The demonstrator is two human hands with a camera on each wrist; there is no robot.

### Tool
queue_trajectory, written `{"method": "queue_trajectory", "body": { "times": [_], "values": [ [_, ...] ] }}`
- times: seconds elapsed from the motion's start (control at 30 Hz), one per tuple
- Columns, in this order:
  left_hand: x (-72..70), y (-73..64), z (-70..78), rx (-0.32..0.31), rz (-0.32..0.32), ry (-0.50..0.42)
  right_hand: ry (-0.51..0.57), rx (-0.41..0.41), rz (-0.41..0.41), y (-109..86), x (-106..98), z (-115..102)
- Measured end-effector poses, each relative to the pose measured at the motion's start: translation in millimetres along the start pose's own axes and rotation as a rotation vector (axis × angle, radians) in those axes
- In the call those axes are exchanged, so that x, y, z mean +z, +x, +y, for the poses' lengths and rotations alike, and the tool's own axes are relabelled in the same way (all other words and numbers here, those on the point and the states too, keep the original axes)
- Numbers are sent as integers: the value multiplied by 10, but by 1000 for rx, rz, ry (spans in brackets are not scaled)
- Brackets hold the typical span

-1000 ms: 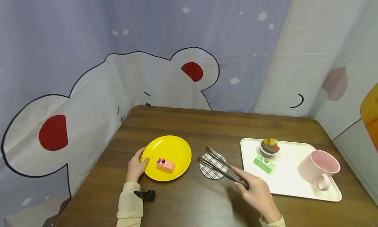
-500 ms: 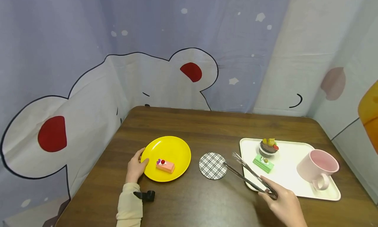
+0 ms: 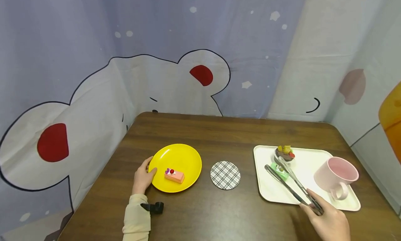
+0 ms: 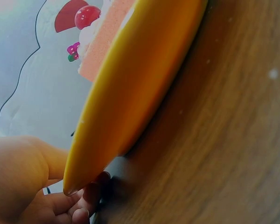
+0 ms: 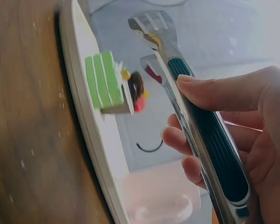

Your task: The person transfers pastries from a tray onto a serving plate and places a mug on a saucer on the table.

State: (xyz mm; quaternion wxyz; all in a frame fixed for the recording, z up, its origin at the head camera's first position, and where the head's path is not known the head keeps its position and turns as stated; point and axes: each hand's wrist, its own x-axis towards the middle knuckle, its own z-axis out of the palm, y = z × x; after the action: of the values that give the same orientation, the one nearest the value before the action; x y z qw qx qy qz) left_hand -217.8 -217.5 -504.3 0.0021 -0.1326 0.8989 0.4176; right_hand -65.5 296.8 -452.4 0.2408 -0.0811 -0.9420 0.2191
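Observation:
My left hand point(image 3: 143, 177) grips the left rim of a yellow plate point(image 3: 188, 157), thumb above and fingers below, as the left wrist view shows. A pink cake slice point(image 3: 175, 177) with a red cherry sits on that plate. In my right hand point(image 3: 330, 218) is a pair of metal tongs point(image 3: 297, 185) with dark grips. Its two tips are apart, above the white tray point(image 3: 300, 202). Partly behind them in the head view is a green cake slice point(image 3: 275, 166). Just behind it stands a chocolate cupcake point(image 3: 284, 154) topped with fruit.
A pink mug point(image 3: 332, 178) stands on the right side of the tray, its handle toward the front. Between plate and tray lies a round checked coaster point(image 3: 225, 175). All this rests on a brown wooden table point(image 3: 200, 213) with a printed curtain point(image 3: 250, 42) behind.
My right hand has carried the tongs rightward from over the coaster to over the tray, and their tips now point at the green cake slice. My left hand stays on the plate.

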Motion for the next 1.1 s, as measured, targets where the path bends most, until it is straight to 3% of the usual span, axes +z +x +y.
{"method": "queue_trajectory", "body": {
  "times": [0.33,0.53,0.7,1.1],
  "values": [
    [-6,15,-4,10,3,14,-64,115,-123,-20,-84,185],
    [-4,24,-20,-5,-5,4,-92,189,-245,-12,-74,264],
    [-2,4,-43,-25,-16,-2,-112,206,-322,1,-31,313],
    [9,13,-6,-9,-1,11,-134,130,-268,-38,26,333]
  ]
}}
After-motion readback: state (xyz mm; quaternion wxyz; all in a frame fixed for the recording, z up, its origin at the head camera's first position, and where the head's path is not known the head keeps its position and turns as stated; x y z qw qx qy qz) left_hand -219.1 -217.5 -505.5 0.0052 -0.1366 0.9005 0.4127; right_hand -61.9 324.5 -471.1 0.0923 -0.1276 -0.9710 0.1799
